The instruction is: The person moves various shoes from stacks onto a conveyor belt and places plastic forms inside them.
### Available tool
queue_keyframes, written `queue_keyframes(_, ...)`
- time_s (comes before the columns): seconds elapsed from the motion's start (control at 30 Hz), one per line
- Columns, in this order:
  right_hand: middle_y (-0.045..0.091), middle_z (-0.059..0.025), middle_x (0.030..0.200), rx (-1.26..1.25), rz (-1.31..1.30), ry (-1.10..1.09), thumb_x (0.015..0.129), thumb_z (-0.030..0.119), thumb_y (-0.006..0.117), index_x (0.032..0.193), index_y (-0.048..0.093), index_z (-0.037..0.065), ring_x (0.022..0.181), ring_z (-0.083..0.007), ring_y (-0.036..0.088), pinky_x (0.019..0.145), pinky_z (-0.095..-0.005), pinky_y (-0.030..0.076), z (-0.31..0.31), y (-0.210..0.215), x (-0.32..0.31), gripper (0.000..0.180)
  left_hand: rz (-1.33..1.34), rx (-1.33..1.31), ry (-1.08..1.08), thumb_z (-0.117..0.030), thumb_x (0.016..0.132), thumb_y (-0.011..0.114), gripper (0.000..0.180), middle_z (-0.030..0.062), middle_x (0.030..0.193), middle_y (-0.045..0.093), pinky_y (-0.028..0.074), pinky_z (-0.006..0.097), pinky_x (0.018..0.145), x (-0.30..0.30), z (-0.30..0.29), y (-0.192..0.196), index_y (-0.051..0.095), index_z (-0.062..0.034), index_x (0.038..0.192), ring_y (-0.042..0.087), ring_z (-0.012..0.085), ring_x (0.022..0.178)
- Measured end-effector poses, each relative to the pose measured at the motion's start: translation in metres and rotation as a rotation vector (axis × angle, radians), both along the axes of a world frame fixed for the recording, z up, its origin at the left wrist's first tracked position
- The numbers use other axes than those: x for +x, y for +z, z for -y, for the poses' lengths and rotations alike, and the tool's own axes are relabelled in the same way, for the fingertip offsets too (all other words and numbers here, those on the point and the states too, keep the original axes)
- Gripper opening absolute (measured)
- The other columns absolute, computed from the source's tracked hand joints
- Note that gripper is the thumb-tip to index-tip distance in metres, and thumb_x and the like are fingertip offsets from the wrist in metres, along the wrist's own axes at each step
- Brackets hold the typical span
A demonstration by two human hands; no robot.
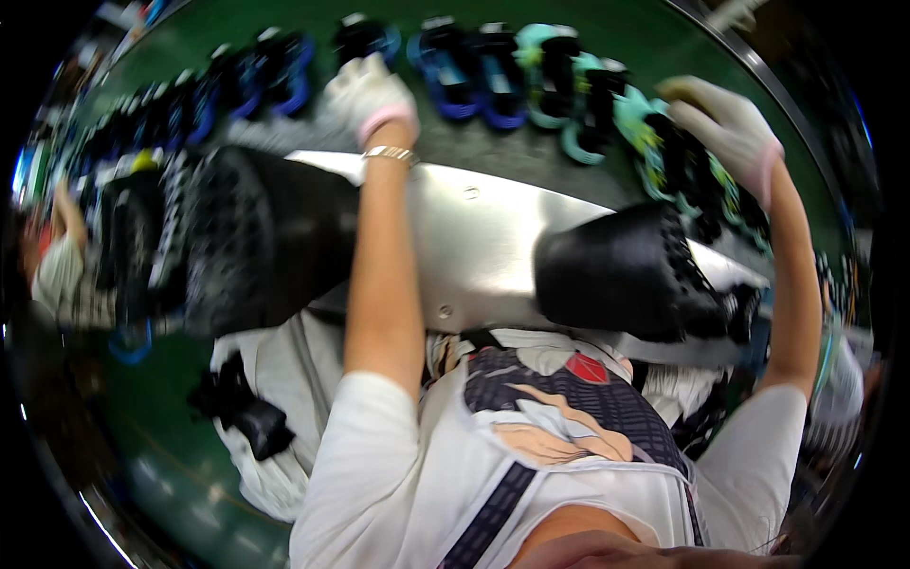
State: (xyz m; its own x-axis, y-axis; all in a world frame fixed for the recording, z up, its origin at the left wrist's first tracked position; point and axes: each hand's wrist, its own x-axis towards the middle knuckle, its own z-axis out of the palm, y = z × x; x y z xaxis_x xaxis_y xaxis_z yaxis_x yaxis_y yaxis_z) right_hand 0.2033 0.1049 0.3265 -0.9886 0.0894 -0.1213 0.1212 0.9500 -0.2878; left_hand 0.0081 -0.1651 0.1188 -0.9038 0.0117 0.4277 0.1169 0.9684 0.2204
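Note:
My left hand (374, 102), in a white glove with a pink cuff, is at the near end of a dark blue sandal (364, 40) on the green surface. Its fingers are curled over that end and blurred by motion. My right hand (725, 128), gloved the same way, is beside the mint-green and black sandals (654, 147) at the right of the row. Its fingers are bent, with the thumb apart, and no object shows in them. Between my arms lies a shiny metal plate (469, 237).
Blue and black sandals (261, 76) run leftward in a curved row along the green surface (630, 38). Two bulky black pieces with studded ends, one at the left (270, 237) and one at the right (616, 270), rest on the plate. At far left another person's arm (68, 213) shows.

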Motion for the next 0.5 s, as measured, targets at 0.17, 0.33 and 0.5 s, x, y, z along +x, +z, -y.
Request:
queue_keyframes(0.17, 0.066, -0.0084, 0.100, -0.032, -0.075, 0.015, 0.092, 0.027, 0.053, 0.114, 0.061, 0.002, 0.090, -0.0165, 0.062, 0.085, -0.0283, 0.047, -0.016, 0.000, 0.017, 0.034, -0.043, 0.242, -0.435, -0.027, 0.084, 0.063, 0.029, 0.0127, 0.111, 0.062, 0.046, 0.040, 0.090, 0.018, -0.030, -0.003, 0.067, -0.0101, 0.107, 0.056, 0.0326, 0.102)
queue_keyframes(0.33, 0.066, -0.0166, 0.100, 0.057, -0.082, -0.160, 0.090, 0.031, 0.054, 0.108, 0.063, 0.006, 0.092, -0.0333, 0.063, 0.081, -0.0363, 0.049, -0.039, 0.023, 0.086, 0.033, 0.219, -0.030, -0.746, -0.046, 0.082, 0.064, 0.055, 0.0199, 0.109, 0.062, 0.045, 0.042, 0.091, 0.036, -0.062, 0.004, 0.059, -0.0108, 0.123, 0.057, 0.0374, 0.104)
queue_keyframes(0.5, 0.067, -0.0111, 0.096, 0.207, -0.190, -0.458, 0.091, 0.033, 0.052, 0.113, 0.063, 0.005, 0.085, -0.0205, 0.064, 0.078, -0.0290, 0.050, -0.096, 0.013, 0.202, 0.037, 0.332, -0.461, -0.609, -0.063, 0.074, 0.062, 0.068, 0.0208, 0.102, 0.063, 0.049, 0.045, 0.083, 0.026, -0.086, 0.011, 0.057, -0.0234, 0.129, 0.060, 0.0381, 0.097)
